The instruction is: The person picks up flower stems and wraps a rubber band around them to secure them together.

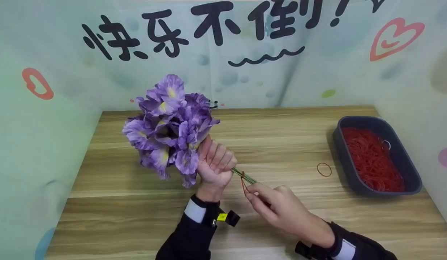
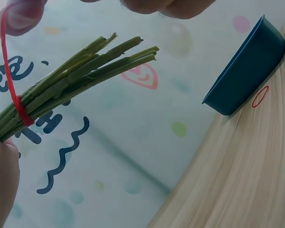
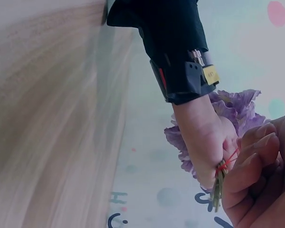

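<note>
My left hand [image 1: 216,162] grips a bunch of purple flowers [image 1: 169,126] by the stems, just under the blooms. The green stems [image 2: 80,80] poke out past the fist toward the right, their cut ends showing in the left wrist view. A red rubber band [image 2: 19,104] circles the stems close to the left fist. Its free loop is stretched away from them, pinched between the thumb and fingers of my right hand [image 1: 281,207]. In the right wrist view, the curled right fingers [image 3: 256,156] partly hide the stems.
A dark blue tub [image 1: 411,177] full of red rubber bands [image 1: 371,159] stands on the right of the wooden table [image 1: 136,216]. One loose rubber band [image 1: 324,169] lies on the wood left of the tub. A printed backdrop [image 1: 194,79] rises behind.
</note>
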A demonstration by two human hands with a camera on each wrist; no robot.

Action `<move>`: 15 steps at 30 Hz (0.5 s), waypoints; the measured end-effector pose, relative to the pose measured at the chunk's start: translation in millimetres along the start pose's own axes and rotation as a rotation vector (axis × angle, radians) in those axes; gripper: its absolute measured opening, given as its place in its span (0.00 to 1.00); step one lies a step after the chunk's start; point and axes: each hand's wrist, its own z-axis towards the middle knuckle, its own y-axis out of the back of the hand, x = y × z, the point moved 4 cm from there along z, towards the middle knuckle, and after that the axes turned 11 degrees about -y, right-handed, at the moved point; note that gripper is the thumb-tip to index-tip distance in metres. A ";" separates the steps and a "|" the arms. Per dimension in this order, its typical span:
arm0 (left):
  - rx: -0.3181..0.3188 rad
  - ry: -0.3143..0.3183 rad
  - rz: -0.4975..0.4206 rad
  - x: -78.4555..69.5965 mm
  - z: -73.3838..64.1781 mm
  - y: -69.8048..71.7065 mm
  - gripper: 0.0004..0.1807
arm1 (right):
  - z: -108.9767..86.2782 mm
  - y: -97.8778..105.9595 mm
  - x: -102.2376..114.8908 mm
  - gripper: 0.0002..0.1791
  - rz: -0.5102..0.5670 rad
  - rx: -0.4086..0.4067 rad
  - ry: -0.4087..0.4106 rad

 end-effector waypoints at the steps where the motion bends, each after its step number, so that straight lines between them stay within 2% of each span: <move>1: 0.003 0.003 -0.002 0.2 -0.1 -0.3 0.33 | 0.1 1.4 -0.1 0.13 0.002 0.001 -0.002; 8: -0.014 0.030 -0.027 1.3 -0.1 -2.5 0.33 | 1.8 13.0 1.1 0.13 -0.028 -0.027 -0.035; 15: -0.020 0.048 -0.031 1.9 -0.4 -4.5 0.33 | 3.6 18.7 0.7 0.12 -0.057 -0.049 -0.023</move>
